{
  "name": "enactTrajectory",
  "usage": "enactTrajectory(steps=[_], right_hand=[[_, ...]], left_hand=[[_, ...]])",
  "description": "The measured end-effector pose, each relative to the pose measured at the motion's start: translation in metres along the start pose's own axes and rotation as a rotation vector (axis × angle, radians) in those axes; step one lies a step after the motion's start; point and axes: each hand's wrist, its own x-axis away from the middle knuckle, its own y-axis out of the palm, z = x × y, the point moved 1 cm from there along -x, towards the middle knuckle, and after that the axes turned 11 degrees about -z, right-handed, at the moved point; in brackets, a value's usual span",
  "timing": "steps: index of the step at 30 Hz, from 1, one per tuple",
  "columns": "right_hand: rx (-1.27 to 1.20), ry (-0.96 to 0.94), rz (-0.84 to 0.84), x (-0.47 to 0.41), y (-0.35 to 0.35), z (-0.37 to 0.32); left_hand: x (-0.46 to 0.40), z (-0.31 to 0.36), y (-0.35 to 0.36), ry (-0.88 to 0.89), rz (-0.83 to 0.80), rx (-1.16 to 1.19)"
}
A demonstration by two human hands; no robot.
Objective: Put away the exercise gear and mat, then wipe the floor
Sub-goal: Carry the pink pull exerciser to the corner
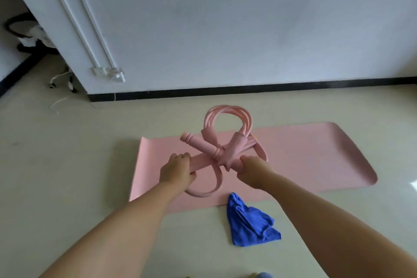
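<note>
A pink exercise mat [304,158] lies flat on the pale floor in front of a white wall. Above its middle I hold a pink resistance-band pedal puller [216,151], its foam handles crossed and its tubes looped. My left hand [177,170] grips the left end of the bundled tubes. My right hand [252,170] grips the lower end of one foam handle. A crumpled blue cloth [248,223] lies on the floor at the mat's near edge, below my right hand.
A black baseboard [248,90] runs along the white wall behind the mat. At the far left, cables and a black stand [29,36] sit around the wall's corner, with white cords [61,79] on the floor.
</note>
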Motion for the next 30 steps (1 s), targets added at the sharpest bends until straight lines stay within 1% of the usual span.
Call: enactTrajectory(steps=[5,9,14,17,20,23,26,30], right_hand=[[-0.097,0.165,0.099,0.060,-0.022,0.124],[-0.199,0.301,0.154,0.114,-0.028,0.238],[-0.272,0.476,0.186,0.194,-0.038,0.384],[-0.307,0.572,0.216,0.231,-0.046,0.457],[-0.355,0.625,0.255,0.248,-0.056,0.514],[-0.361,0.657,0.270,0.247,-0.075,0.560],[-0.349,0.675,0.267,0.232,-0.100,0.606],[-0.394,0.701,0.275,0.209,-0.147,0.673]], left_hand=[[-0.028,0.137,0.015,0.192,-0.068,-0.043],[-0.045,0.267,0.040,0.329,-0.117,-0.073],[-0.043,0.438,0.090,0.482,-0.194,-0.095],[-0.039,0.524,0.108,0.541,-0.234,-0.094],[-0.057,0.592,0.119,0.612,-0.246,-0.109],[-0.088,0.646,0.126,0.668,-0.242,-0.148],[-0.127,0.694,0.130,0.681,-0.256,-0.170],[-0.190,0.770,0.131,0.699,-0.286,-0.161]])
